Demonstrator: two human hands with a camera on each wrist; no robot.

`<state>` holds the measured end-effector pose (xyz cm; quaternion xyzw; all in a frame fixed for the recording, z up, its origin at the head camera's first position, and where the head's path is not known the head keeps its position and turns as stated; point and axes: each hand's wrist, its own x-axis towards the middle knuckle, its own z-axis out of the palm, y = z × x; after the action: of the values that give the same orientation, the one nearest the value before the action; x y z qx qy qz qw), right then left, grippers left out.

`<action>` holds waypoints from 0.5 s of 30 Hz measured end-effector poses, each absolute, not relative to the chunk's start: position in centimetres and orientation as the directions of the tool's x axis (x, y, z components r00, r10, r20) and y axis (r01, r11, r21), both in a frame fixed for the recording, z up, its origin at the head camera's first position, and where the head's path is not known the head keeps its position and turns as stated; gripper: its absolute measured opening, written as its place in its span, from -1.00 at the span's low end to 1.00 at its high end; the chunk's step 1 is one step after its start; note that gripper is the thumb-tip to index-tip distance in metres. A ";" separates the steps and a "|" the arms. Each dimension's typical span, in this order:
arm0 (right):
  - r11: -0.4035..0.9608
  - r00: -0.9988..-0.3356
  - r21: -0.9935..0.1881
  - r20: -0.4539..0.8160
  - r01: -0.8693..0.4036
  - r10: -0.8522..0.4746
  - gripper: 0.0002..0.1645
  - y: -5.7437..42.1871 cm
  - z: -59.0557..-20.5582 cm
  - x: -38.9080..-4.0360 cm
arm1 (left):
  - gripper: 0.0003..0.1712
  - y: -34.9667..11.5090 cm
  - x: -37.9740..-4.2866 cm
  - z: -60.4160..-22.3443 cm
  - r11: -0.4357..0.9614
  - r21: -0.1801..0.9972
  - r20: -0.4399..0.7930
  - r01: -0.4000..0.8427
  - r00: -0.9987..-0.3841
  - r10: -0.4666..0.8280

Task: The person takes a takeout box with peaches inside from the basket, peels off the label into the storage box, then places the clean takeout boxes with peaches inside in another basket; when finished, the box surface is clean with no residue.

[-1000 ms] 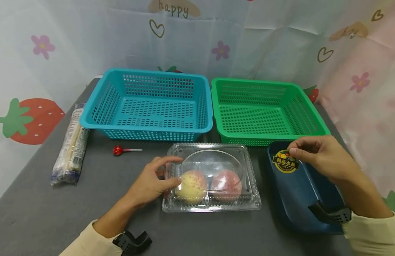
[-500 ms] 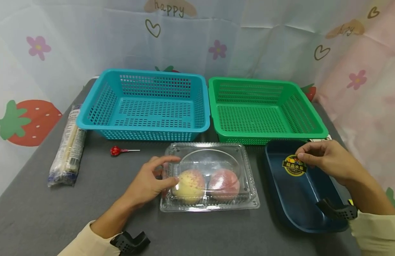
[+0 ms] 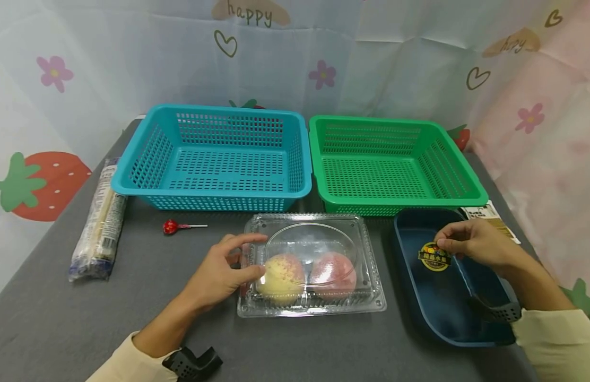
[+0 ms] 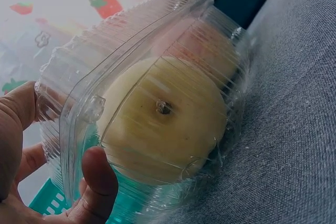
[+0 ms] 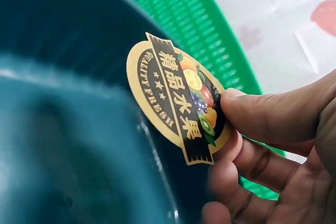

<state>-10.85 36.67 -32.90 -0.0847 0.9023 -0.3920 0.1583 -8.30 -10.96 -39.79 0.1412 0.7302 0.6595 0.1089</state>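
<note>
A clear plastic clamshell box (image 3: 319, 302) lies on the grey table with two peach-like fruits inside, one yellowish (image 4: 163, 124) and one pinker (image 3: 333, 273). My left hand (image 3: 228, 268) holds its left end, index finger over the lid and thumb lower down at the side. Over a dark blue tub (image 3: 431, 313), my right hand (image 3: 481, 244) pinches the edge of a round black-and-gold fruit sticker (image 5: 173, 98) between thumb and forefinger. The sticker's printed face, with fruit pictures and "Quality Fresh", shows in the right wrist view.
A blue basket (image 3: 228, 199) and a green basket (image 3: 405, 204) stand side by side behind the box. To the left lie a red lollipop (image 3: 171, 226) and a long plastic-wrapped pack (image 3: 99, 228). A printed card (image 3: 488, 217) sits beyond the tub.
My right hand, with the sticker, shifted right over the tub, then slightly back left and down. The printed card has come into sight. My left hand stays on the box.
</note>
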 end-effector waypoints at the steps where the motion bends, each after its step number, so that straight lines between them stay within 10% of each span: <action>1: 0.680 -0.934 -0.732 -0.225 -0.025 -0.277 -0.81 36.7 -33.1 -10.9 | -0.40 -11.0 -8.3 -39.8 0.089 0.994 0.024 0.059 -0.937 0.350; 15: 0.685 -0.892 -0.728 -0.321 0.018 -0.318 -0.82 36.6 -35.2 -11.9 | -0.40 -10.9 -8.4 -39.8 0.091 0.994 0.022 0.057 -0.938 0.346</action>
<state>-11.88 36.60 -35.22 -0.0842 0.8921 -0.3876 0.2164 -8.36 -10.88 -39.78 0.1376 0.7305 0.6598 0.1095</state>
